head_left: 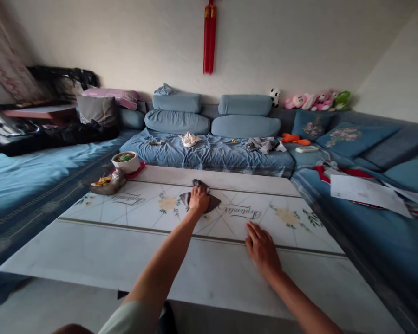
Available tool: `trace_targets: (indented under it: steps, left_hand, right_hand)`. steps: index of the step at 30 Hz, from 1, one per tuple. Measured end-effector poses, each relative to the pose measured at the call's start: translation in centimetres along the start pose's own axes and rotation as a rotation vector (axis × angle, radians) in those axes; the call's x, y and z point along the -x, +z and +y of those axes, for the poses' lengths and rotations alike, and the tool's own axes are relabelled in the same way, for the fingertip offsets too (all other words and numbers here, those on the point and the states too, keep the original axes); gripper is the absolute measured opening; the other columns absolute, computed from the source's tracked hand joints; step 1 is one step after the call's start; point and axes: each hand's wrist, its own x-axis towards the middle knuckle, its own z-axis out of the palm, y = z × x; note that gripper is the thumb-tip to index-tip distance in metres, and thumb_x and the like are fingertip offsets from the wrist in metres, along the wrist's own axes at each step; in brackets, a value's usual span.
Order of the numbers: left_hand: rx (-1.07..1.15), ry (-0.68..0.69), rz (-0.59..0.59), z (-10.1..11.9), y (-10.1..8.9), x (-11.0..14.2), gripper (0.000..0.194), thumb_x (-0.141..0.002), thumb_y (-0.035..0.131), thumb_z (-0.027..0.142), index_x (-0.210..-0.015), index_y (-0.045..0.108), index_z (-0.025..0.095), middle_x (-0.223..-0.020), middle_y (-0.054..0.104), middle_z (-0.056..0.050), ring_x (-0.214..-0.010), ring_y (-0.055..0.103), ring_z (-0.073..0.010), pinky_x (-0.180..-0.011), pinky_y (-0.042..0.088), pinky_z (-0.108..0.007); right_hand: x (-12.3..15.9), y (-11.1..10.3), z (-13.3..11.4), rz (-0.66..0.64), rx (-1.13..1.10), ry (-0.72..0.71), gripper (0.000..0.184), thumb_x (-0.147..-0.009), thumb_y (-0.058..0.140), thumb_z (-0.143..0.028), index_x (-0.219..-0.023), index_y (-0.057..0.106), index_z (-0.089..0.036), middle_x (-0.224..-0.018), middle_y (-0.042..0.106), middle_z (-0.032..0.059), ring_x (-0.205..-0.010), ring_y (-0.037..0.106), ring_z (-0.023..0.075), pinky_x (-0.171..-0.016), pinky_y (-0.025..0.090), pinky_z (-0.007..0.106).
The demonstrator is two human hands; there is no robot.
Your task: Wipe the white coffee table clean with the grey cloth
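My left hand (198, 200) is stretched forward to the middle of the table, closed over a dark grey cloth (213, 203) and pressing it on the surface. Bunched folds of the cloth show beyond the fingers and on both sides of the hand. Nearer to me and to the right, my right hand (261, 246) lies palm down on the table with its fingers stretched out, holding nothing. The white table (101, 253) has a printed band of yellow flowers and lettering, edged by dark gold lines.
A white pot with a succulent (126, 160) and a translucent bowl (107, 185) stand at the table's far left corner. A blue sofa (362, 241) wraps around the table. On it lie grey clothing (263, 144), an orange toy (294, 138) and white papers (367, 191).
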Motion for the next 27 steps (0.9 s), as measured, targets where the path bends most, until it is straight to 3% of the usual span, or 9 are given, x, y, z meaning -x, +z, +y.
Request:
trace_targets:
  steps: [3,6,10,13,16,18,20,23,27]
  left_hand:
    - [0.052,0.246,-0.085,2.9,1.5,5.8,0.065,-0.108,0.061,0.032,-0.171,0.061,0.018,-0.182,0.056,-0.014,-0.171,0.047,-0.0336,-0.147,0.035,-0.052]
    - [0.078,0.496,-0.129,-0.3,2.1,15.5,0.075,-0.104,0.064,0.032,-0.177,0.055,0.021,-0.188,0.048,-0.011,-0.176,0.041,-0.0333,-0.148,0.036,-0.055]
    - [-0.013,0.526,-0.101,-13.0,-0.9,27.6,0.092,-0.097,0.061,0.019,-0.186,0.041,0.031,-0.194,0.037,-0.004,-0.178,0.038,-0.0344,-0.147,0.038,-0.060]
    - [-0.105,0.311,-0.023,-23.7,-4.5,29.6,0.083,-0.105,0.050,0.019,-0.186,0.041,0.033,-0.192,0.042,-0.004,-0.171,0.050,-0.0323,-0.145,0.042,-0.059]
    - [-0.158,0.051,0.042,-29.2,-6.1,23.8,0.067,-0.114,0.041,0.032,-0.180,0.050,0.023,-0.186,0.050,-0.012,-0.165,0.056,-0.0345,-0.143,0.044,-0.060]
    - [-0.196,-0.117,0.067,-28.9,-5.9,17.0,0.067,-0.115,0.038,0.036,-0.176,0.054,0.012,-0.184,0.051,-0.019,-0.166,0.054,-0.0382,-0.143,0.042,-0.060]
    - [-0.214,-0.250,0.064,-25.9,-5.2,9.3,0.069,-0.114,0.038,0.034,-0.172,0.054,0.002,-0.183,0.049,-0.028,-0.167,0.052,-0.0422,-0.143,0.040,-0.061]
    - [-0.164,-0.307,0.053,-18.4,-3.9,-0.8,0.067,-0.113,0.039,0.030,-0.168,0.055,-0.004,-0.178,0.050,-0.036,-0.167,0.051,-0.0454,-0.140,0.039,-0.065]
    - [-0.040,-0.128,0.038,-7.4,-1.6,-7.1,0.060,-0.113,0.043,0.027,-0.165,0.060,0.002,-0.174,0.057,-0.033,-0.165,0.053,-0.0409,-0.139,0.040,-0.062]
  right_hand:
    - [0.0,-0.4,-0.1,-0.021,0.003,-0.004,0.056,-0.117,0.041,-0.026,-0.164,0.070,-0.017,-0.170,0.067,0.0166,-0.158,0.064,0.0343,-0.129,0.053,0.058]
    - [0.1,-0.7,-0.2,-0.020,-0.006,-0.024,0.056,-0.118,0.039,-0.027,-0.164,0.069,-0.015,-0.170,0.066,0.0170,-0.158,0.063,0.0343,-0.130,0.053,0.057]
    - [0.3,-0.7,-0.2,-0.012,-0.025,-0.023,0.056,-0.121,0.038,-0.030,-0.167,0.065,-0.013,-0.173,0.064,0.0173,-0.159,0.062,0.0347,-0.132,0.051,0.058]
    - [0.4,-0.7,-0.3,-0.025,-0.034,-0.022,0.060,-0.120,0.039,-0.031,-0.174,0.058,-0.015,-0.174,0.063,0.0167,-0.161,0.059,0.0358,-0.133,0.049,0.060]
    - [0.4,-1.0,-0.5,-0.045,-0.042,-0.010,0.063,-0.119,0.040,-0.029,-0.178,0.054,-0.015,-0.176,0.061,0.0173,-0.162,0.058,0.0373,-0.135,0.047,0.063]
    - [0.4,-1.1,-0.6,-0.058,-0.051,0.004,0.063,-0.118,0.040,-0.028,-0.178,0.056,-0.016,-0.176,0.061,0.0175,-0.163,0.058,0.0371,-0.136,0.046,0.062]
    - [0.4,-1.1,-0.6,-0.058,-0.057,0.011,0.061,-0.117,0.042,-0.027,-0.175,0.059,-0.017,-0.175,0.062,0.0169,-0.162,0.059,0.0362,-0.136,0.046,0.061]
    - [0.3,-0.9,-0.5,-0.027,-0.040,0.004,0.058,-0.116,0.044,-0.025,-0.169,0.065,-0.019,-0.172,0.065,0.0159,-0.159,0.062,0.0342,-0.132,0.050,0.057]
    - [0.0,-0.5,-0.3,0.024,0.010,-0.013,0.054,-0.116,0.045,-0.022,-0.164,0.069,-0.021,-0.168,0.069,0.0139,-0.154,0.067,0.0312,-0.127,0.053,0.053]
